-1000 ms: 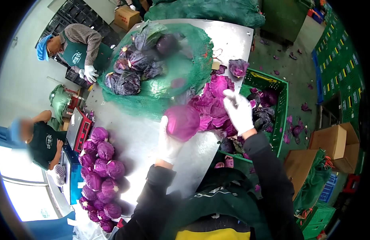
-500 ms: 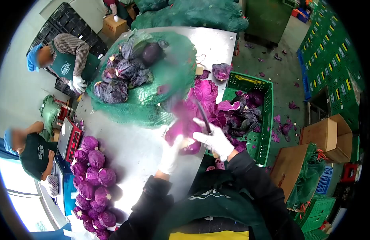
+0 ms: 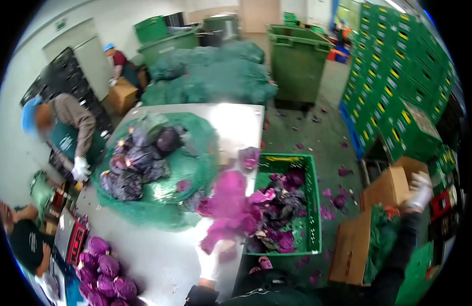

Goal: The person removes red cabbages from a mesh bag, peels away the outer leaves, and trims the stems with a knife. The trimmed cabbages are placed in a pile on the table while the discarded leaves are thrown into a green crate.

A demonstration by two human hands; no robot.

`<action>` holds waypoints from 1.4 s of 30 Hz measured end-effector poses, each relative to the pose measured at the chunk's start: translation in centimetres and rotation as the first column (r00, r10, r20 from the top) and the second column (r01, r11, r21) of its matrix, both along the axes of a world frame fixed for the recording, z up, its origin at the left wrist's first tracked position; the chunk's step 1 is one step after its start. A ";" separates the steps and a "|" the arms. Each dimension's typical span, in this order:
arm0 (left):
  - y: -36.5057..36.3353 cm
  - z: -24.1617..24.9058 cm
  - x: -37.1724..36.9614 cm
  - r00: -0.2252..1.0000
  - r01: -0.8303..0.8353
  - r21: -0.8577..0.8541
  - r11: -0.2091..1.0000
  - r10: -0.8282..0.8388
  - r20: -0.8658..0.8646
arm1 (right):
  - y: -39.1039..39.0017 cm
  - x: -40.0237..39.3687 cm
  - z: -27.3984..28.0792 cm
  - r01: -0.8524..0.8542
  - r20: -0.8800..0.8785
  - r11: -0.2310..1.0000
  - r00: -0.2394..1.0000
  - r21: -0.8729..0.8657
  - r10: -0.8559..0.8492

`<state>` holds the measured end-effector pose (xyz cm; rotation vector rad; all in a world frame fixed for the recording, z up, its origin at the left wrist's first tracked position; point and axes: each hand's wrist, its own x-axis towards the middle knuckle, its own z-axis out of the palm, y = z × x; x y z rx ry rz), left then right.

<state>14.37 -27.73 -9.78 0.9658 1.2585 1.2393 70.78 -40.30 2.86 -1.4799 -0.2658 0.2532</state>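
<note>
My left hand [image 3: 209,261], in a white glove, is closed around the near side of a red cabbage [image 3: 218,235] at the table's right edge. Bright purple leaves [image 3: 230,196] lie just beyond it and blur into its outline. Far out to the right, my gloved right hand [image 3: 419,193] is raised beside an open cardboard box [image 3: 386,188]. Its fingers are smeared, and no knife can be made out there. Darker, untrimmed red cabbages [image 3: 144,158] lie on a green net sack [image 3: 190,214] on the table.
A green crate [image 3: 317,204] with loose leaves stands right of the metal table [image 3: 169,255]. Trimmed cabbages [image 3: 106,270] sit near a red scale [image 3: 77,245]. Co-workers [image 3: 67,127] stand along the left. Stacked green crates [image 3: 394,76] rise at right; leaf scraps litter the floor.
My right hand has swung away from the cabbage, far to the right; the knife it held is no longer visible. My left hand stays on the cabbage. The view has tilted up.
</note>
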 end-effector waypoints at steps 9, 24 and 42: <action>0.4 2.0 0.2 0.967 0.013 0.011 1.000 -0.010 -0.253 | -0.1 0.6 -4.4 0.125 0.048 0.981 0.992 -0.146 -0.119; 0.9 1.6 -1.2 0.661 0.329 0.375 0.867 0.073 -0.747 | 6.4 -31.7 -14.3 -0.728 -0.532 0.673 0.521 0.130 0.667; 0.9 0.5 -0.5 0.641 0.318 0.454 0.833 0.164 -0.750 | 4.9 -33.7 -14.0 -0.753 -0.547 0.656 0.525 0.061 0.653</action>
